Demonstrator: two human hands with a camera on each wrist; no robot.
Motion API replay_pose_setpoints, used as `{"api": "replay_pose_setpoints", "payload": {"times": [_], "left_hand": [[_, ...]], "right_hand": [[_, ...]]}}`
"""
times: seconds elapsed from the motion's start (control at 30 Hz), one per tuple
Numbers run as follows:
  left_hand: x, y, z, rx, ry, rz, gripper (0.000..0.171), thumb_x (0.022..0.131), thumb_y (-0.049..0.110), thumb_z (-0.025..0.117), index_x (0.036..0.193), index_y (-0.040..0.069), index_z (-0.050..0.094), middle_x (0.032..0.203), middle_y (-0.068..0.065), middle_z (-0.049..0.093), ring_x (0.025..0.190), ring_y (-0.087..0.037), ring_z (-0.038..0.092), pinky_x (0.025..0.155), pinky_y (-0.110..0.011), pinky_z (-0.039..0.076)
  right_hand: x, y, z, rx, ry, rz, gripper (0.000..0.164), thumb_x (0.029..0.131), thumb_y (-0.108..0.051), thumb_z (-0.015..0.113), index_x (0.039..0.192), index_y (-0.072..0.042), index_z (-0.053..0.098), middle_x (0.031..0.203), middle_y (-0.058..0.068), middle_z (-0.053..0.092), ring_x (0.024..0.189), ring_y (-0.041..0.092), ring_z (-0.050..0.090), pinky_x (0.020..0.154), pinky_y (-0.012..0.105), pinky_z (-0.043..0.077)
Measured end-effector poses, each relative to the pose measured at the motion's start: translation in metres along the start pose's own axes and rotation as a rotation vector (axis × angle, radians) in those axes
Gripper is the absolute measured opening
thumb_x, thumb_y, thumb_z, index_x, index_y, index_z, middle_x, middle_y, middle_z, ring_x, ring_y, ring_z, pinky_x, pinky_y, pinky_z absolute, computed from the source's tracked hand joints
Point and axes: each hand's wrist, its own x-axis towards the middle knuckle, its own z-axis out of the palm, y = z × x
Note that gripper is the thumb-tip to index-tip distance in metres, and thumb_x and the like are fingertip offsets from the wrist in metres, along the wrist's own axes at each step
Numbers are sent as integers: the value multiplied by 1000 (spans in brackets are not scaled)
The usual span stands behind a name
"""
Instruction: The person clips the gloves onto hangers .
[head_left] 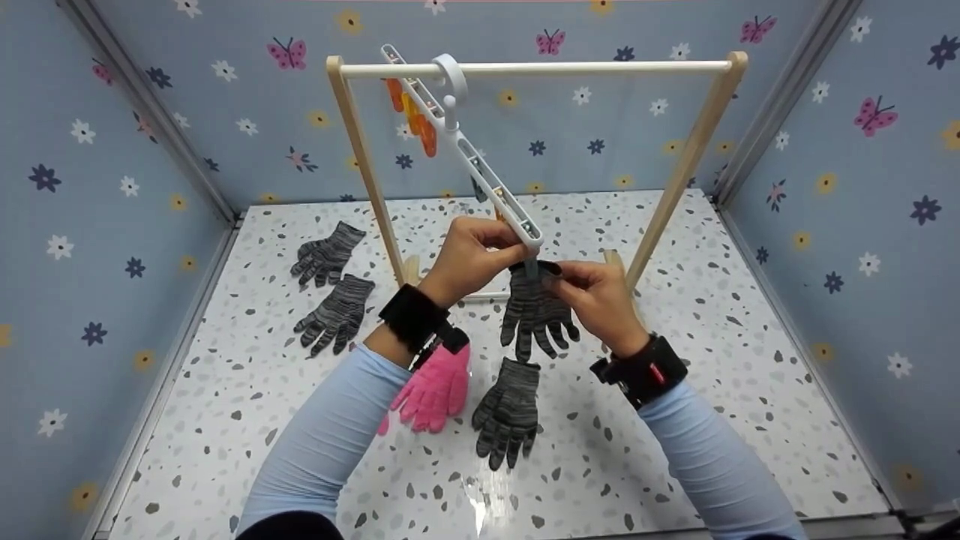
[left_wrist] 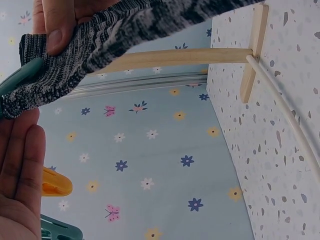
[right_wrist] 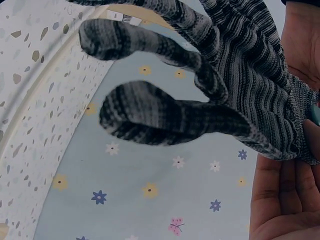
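Observation:
A grey-and-black striped knit glove point(head_left: 536, 311) hangs fingers-down from the front end of a white clip hanger point(head_left: 491, 184). My left hand point(head_left: 480, 251) pinches at the hanger's end, around a dark green clip point(left_wrist: 22, 77) that is over the glove's cuff. Between thumb and fingers, my right hand point(head_left: 596, 296) holds the right edge of the cuff. In the right wrist view the glove's limp fingers point(right_wrist: 150, 115) spread out from the right palm point(right_wrist: 285, 200). The clip's upper part is hidden behind the left fingers.
The hanger hooks over the white rod point(head_left: 585, 67) of a wooden rack point(head_left: 682, 172). Orange clips point(head_left: 420, 124) dangle from its far half. On the speckled table lie striped gloves point(head_left: 334, 311) at left, another striped glove point(head_left: 508, 412) in front, and pink gloves point(head_left: 435, 390) partly under the left forearm.

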Motion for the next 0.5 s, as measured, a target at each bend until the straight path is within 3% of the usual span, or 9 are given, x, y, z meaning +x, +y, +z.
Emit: {"api": "replay_pose_setpoints", "payload": {"times": [0.23,0.5], "left_hand": [[-2,1,-1,-24,-45,-15,15,87,2,89,99,-5,84,88,-17,82,75,-2,73,75,-26,62],[-5,3,0,1,-38,-51,21,85,5,92,101,-5,83,90,-16,82,76,-3,73,77,-26,62]], "right_hand": [[-2,1,0,-3,13,-3,14,91,13,75,103,14,80,90,29,79,72,-4,66,66,13,53],[-2,1,2,31,25,0,13,91,13,75,103,14,80,89,29,78,72,-4,66,67,13,54]]}}
